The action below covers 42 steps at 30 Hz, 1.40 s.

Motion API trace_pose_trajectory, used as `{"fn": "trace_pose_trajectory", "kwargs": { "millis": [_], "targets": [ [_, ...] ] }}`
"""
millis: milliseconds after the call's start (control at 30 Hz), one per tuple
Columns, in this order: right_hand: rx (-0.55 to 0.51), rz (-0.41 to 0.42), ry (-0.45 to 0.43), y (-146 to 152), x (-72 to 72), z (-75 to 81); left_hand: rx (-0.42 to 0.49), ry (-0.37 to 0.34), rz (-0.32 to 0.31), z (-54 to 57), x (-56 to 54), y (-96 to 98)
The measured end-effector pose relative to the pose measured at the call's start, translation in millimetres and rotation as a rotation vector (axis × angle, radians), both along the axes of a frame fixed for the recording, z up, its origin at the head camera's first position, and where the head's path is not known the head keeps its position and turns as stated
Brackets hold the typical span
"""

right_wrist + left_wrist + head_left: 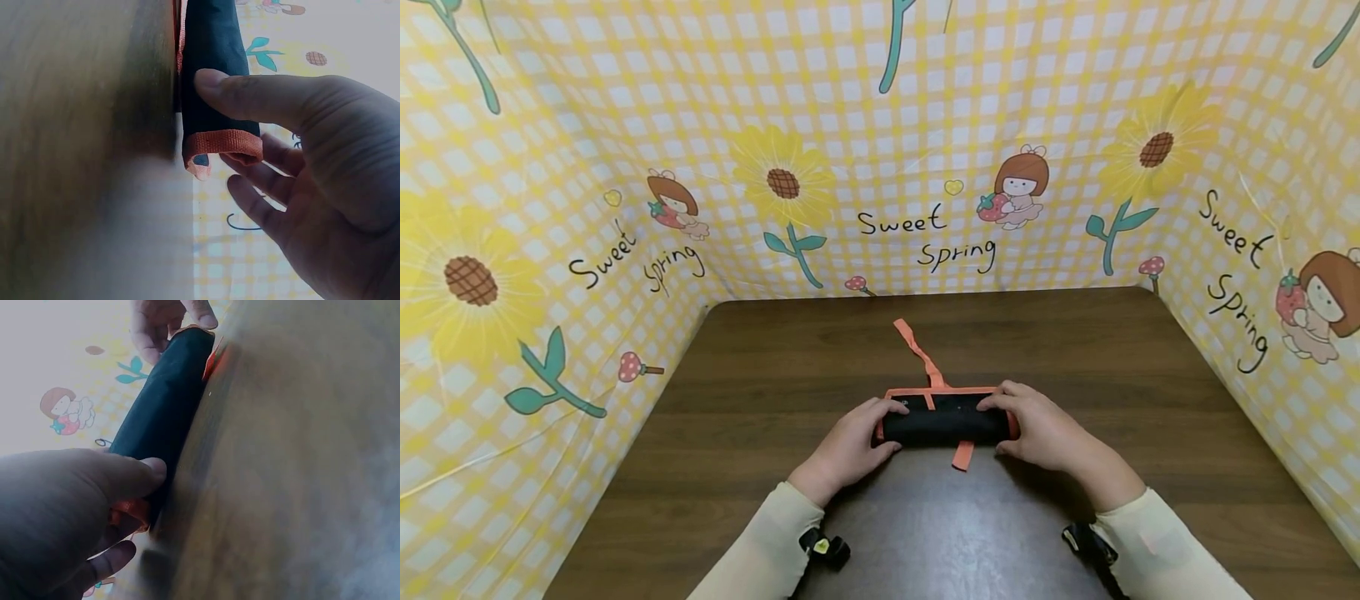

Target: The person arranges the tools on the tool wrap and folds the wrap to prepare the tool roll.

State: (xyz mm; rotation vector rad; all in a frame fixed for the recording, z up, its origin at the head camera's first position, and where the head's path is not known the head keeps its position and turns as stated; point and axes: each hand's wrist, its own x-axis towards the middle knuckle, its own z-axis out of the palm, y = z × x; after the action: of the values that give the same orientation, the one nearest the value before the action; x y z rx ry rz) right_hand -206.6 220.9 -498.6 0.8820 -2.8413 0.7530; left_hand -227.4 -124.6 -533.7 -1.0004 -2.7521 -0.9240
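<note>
A rolled black fabric pouch (947, 427) with orange edging lies crosswise on the table. My left hand (857, 437) grips its left end, thumb on the near side and fingers over the top. At the opposite end my right hand (1037, 421) holds it the same way. An orange strap (917, 346) runs out from behind the roll toward the back, and a short strap end (962, 456) sticks out in front. In the right wrist view the roll's orange-trimmed end (225, 142) shows as an open loop of folded cloth, the thumb pressing its side.
The dark wooden table (790, 350) carries the roll. A yellow checked cloth (880, 183) printed with sunflowers hangs along the back and both sides. Black wrist cameras (826, 547) are strapped over pale sleeves (1165, 550).
</note>
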Motion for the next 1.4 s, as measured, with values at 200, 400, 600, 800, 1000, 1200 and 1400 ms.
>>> {"fn": "trace_pose_trajectory", "kwargs": {
  "millis": [200,400,600,800,1000,1200,1400],
  "targets": [
    [0.014,0.004,-0.012,0.2,1.6,-1.4,-0.033,0.009,-0.051,-1.5,0.3,-0.2],
    [0.003,0.010,-0.021,1.5,0.3,-5.5,-0.051,0.020,-0.050,-0.7,2.7,0.2],
    [-0.014,0.028,-0.003,2.1,-0.1,-4.0,-0.051,0.037,-0.038,-0.7,2.5,0.5],
    [-0.015,0.025,-0.029,2.8,0.0,-1.7,-0.045,0.001,-0.017,0.0,3.2,-0.5],
    [-0.053,0.017,-0.058,6.4,-0.8,-5.6,0.010,-0.030,0.014,-1.2,3.3,-1.1],
    [-0.059,0.012,-0.099,7.9,0.1,-5.0,-0.002,-0.016,0.029,-0.9,3.1,-0.6],
    [-0.066,0.025,-0.177,7.6,0.9,-0.2,0.010,-0.046,0.037,-0.8,3.5,-0.9]
  ]
}}
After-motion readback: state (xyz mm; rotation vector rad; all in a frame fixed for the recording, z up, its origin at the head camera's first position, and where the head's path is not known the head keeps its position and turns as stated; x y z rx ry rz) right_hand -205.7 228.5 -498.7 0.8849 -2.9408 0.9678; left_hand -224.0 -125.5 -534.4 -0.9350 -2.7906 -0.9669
